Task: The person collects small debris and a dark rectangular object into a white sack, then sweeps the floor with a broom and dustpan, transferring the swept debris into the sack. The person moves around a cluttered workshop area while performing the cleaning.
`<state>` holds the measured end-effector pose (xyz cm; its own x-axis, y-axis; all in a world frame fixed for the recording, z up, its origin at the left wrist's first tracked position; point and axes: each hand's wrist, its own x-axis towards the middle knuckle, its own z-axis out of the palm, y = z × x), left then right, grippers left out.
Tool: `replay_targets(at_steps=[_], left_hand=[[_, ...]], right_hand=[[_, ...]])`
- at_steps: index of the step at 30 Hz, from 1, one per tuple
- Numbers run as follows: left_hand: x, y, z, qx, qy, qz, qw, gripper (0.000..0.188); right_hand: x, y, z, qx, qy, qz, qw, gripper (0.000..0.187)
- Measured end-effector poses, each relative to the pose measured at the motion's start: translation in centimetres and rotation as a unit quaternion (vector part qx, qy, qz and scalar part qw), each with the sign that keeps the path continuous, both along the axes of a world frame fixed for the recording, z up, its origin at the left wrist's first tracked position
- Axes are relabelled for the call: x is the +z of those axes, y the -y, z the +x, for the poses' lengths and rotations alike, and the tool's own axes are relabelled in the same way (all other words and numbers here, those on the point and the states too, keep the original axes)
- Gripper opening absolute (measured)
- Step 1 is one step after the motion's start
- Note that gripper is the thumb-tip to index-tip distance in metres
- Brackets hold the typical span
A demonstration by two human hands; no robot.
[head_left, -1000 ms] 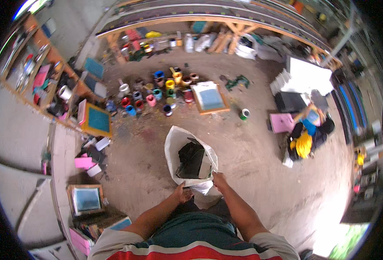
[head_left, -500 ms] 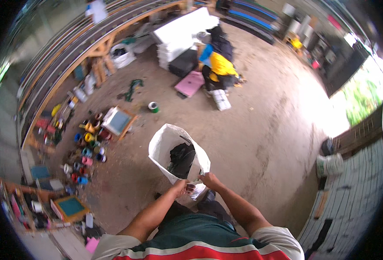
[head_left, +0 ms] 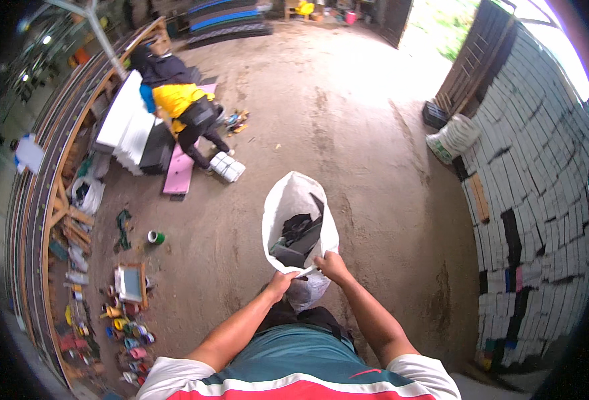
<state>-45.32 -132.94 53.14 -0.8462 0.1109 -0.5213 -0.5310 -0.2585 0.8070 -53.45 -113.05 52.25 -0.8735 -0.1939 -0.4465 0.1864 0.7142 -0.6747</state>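
Observation:
A large white woven sack hangs in front of me with its mouth wide open. Inside lie dark scraps, black and grey, some of them flat pieces. My left hand grips the near rim of the sack, fingers closed on the fabric. Just to its right, my right hand is closed on the same rim. The lower part of the sack hangs down close to my legs.
A person in yellow and black bends by stacked white sheets at the left. Paint cans and a framed screen lie lower left. A filled white sack leans near a tall stack of pale strips on the right.
My view has swung right, toward the doorway and the stacked strips. Both hands still hold the sack's rim. The person at the stacked sheets has risen from a lower crouch.

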Motion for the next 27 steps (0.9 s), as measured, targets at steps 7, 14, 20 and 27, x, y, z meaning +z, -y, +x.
replay_targets(at_steps=[7, 14, 20, 27], left_hand=[[0.3, -8.6, -10.3, -0.116, -0.01, -0.001, 0.993, 0.029], [-1.9, -15.7, -21.5, -0.195, -0.069, 0.0, 0.978, 0.028], [1.1, -21.8, -30.6, -0.366, -0.111, -0.075, 0.921, 0.03], [2.9, -25.2, -38.2, -0.409, -0.111, -0.078, 0.902, 0.032]], right_hand=[[3.7, -10.1, -4.2, -0.198, 0.027, -0.059, 0.978, 0.056], [7.8, -18.9, -9.5, -0.347, -0.178, -0.023, 0.92, 0.039], [15.1, -24.9, -17.6, -0.414, -0.16, 0.101, 0.89, 0.02], [30.2, -28.9, -26.4, -0.293, -0.503, 0.148, 0.8, 0.041]])
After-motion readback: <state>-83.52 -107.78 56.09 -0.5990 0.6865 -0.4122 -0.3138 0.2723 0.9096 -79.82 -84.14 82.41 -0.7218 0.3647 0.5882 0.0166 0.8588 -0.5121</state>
